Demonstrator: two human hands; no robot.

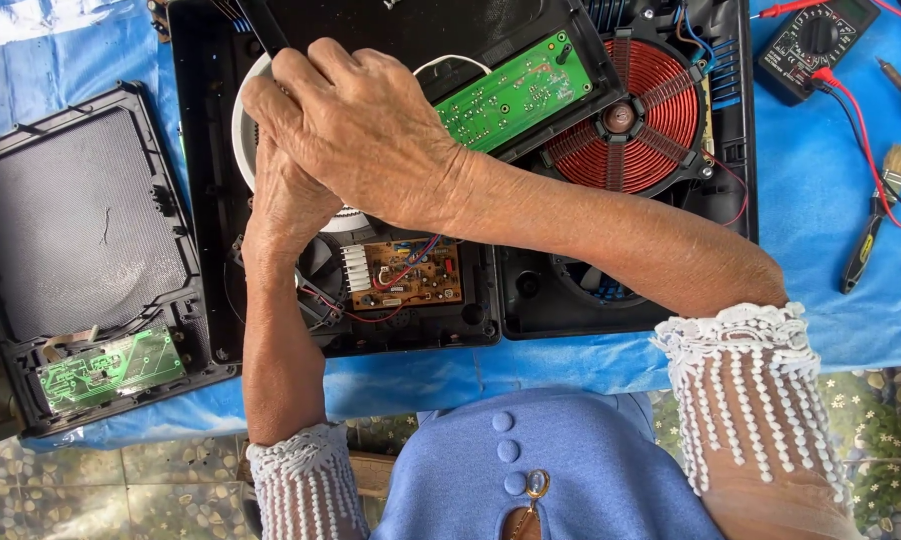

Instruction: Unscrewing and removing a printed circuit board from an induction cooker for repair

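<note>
Right now your right hand (pixel 371 130) is closed around a black tool handle (pixel 263 28), pressing down over the white ring (pixel 241 130) in the open cooker shell (pixel 196 200) near the bench's (pixel 821 210) far edge. Your left hand (pixel 286 205) lies beneath it, its grip hidden. A copper coil (pixel 661 100) sits just right; a multimeter (pixel 811 40) occupies the far right corner.

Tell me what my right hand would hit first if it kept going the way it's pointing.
The right hand points up-left, gripping a dark tool. Straight on, it would likely cross the black casing edge, then the blue cloth. Height above the casing is unclear, so it might pass over.
</note>
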